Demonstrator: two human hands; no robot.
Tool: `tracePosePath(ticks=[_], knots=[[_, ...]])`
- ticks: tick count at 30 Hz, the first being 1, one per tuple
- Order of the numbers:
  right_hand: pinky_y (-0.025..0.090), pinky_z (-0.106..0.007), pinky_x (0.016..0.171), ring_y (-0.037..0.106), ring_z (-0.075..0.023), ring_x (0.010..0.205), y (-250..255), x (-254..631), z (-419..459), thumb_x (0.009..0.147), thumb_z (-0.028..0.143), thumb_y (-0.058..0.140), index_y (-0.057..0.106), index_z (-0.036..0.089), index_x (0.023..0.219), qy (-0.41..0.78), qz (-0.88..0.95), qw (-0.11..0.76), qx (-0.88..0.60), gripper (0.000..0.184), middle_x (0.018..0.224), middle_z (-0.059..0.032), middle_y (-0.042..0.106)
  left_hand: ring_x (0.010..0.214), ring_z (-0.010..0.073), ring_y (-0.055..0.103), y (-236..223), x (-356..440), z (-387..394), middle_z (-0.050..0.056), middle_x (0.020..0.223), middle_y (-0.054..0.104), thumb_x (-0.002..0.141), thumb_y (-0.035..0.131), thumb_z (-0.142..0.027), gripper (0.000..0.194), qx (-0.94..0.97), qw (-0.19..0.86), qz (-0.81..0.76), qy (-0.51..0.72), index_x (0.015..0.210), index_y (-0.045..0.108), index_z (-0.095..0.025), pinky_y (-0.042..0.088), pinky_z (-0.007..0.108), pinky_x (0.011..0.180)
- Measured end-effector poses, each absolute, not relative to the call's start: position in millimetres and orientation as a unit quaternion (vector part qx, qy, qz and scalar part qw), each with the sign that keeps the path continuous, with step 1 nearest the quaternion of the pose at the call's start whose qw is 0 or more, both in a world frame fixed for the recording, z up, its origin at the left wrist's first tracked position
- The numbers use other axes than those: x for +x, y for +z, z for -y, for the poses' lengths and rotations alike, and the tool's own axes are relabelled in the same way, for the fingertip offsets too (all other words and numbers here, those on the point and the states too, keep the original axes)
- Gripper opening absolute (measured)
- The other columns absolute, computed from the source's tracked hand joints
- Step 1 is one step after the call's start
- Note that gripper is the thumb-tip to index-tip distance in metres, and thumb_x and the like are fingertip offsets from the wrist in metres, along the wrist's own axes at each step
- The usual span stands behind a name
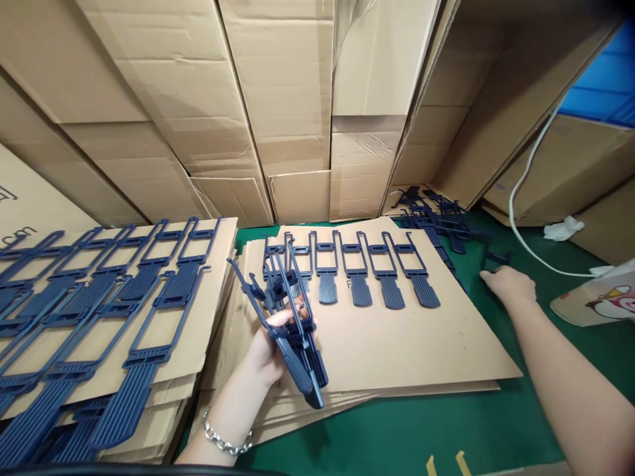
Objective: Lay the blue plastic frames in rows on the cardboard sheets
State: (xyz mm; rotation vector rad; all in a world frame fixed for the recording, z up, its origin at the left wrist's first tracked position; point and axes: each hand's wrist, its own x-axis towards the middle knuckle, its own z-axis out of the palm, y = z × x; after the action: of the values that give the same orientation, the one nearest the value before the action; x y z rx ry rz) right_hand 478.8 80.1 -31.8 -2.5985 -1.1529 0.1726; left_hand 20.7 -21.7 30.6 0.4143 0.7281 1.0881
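Note:
A bunch of dark blue plastic frame parts (297,344), each with a ribbed paddle end, is gripped in my left hand (270,347). The hand hovers over the near left of a cardboard sheet (377,350). On that sheet lies a row of the same blue parts (354,271), paddles toward me. Off the sheet's right edge, my right hand (510,284) has its fingertips closed on a slightly blurred blue part (496,256). It is beside a loose, tangled heap of such parts (436,215) at the back right.
To the left, stacked cardboard sheets (183,370) carry more rows of blue parts. Cardboard boxes (297,99) wall off the back. At right are a white cable (513,198), a crumpled tissue (564,228) and a printed paper container (595,301) on the green tabletop (397,436).

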Motion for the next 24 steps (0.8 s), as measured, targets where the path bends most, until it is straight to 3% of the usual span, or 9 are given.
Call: tracePosePath(ticks=[5, 10, 15, 18, 21, 24], knots=[[0.035, -0.032, 0.061, 0.051, -0.0329, 0.090, -30, 476, -61, 0.074, 0.037, 0.048, 0.046, 0.013, 0.101, 0.093, 0.443, 0.100, -0.886, 0.037, 0.091, -0.0199, 0.051, 0.055, 0.0103, 0.056, 27, 17, 21, -0.002, 0.066, 0.054, 0.066, 0.056, -0.009, 0.033, 0.203, 0.785, -0.276, 0.516, 0.097, 0.053, -0.020, 0.049, 0.023, 0.050], [0.034, -0.034, 0.062, 0.053, -0.0335, 0.085, -35, 462, -18, 0.079, 0.024, 0.039, 0.040, 0.012, 0.110, 0.083, 0.458, 0.075, -0.882, 0.033, 0.085, -0.0228, 0.051, 0.050, 0.0063, 0.052, 25, 17, 24, -0.004, 0.072, 0.054, 0.066, 0.057, -0.008, 0.031, 0.228, 0.790, -0.241, 0.516, 0.094, 0.055, -0.022, 0.045, 0.019, 0.045], [0.035, -0.033, 0.063, 0.053, -0.0324, 0.090, -29, 452, 19, 0.082, 0.018, 0.027, 0.029, 0.009, 0.123, 0.050, 0.431, 0.103, -0.895, 0.042, 0.091, -0.0240, 0.051, 0.059, 0.0050, 0.055, 23, 20, 27, -0.006, 0.082, 0.058, 0.065, 0.055, -0.002, 0.029, 0.221, 0.802, -0.179, 0.526, 0.083, 0.061, -0.024, 0.048, 0.018, 0.054], [0.035, -0.034, 0.062, 0.053, -0.0337, 0.089, -11, 427, 39, 0.081, 0.016, 0.027, 0.029, 0.009, 0.123, -0.001, 0.419, 0.134, -0.898, 0.043, 0.091, -0.0233, 0.052, 0.083, 0.0117, 0.058, 23, 19, 30, -0.005, 0.097, 0.060, 0.063, 0.056, -0.003, 0.029, 0.250, 0.796, -0.150, 0.530, 0.082, 0.062, -0.025, 0.050, 0.027, 0.069], [0.038, -0.035, 0.064, 0.056, -0.0308, 0.081, 13, 374, 61, 0.082, 0.019, 0.028, 0.032, 0.014, 0.122, -0.131, 0.450, 0.237, -0.851, 0.041, 0.093, -0.0190, 0.055, 0.113, 0.0230, 0.043, 25, 19, 33, 0.001, 0.121, 0.050, 0.063, 0.059, -0.012, 0.039, 0.323, 0.782, -0.130, 0.516, 0.100, 0.058, -0.026, 0.044, 0.040, 0.083], [0.045, -0.032, 0.065, 0.058, -0.0233, 0.073, 31, 297, 81, 0.081, 0.021, 0.034, 0.033, 0.022, 0.121, -0.070, 0.530, 0.333, -0.776, 0.040, 0.098, -0.0104, 0.057, 0.123, 0.0272, 0.030, 27, 22, 34, 0.003, 0.134, 0.037, 0.064, 0.056, -0.013, 0.053, 0.360, 0.776, -0.133, 0.500, 0.114, 0.050, -0.030, 0.039, 0.045, 0.089]])
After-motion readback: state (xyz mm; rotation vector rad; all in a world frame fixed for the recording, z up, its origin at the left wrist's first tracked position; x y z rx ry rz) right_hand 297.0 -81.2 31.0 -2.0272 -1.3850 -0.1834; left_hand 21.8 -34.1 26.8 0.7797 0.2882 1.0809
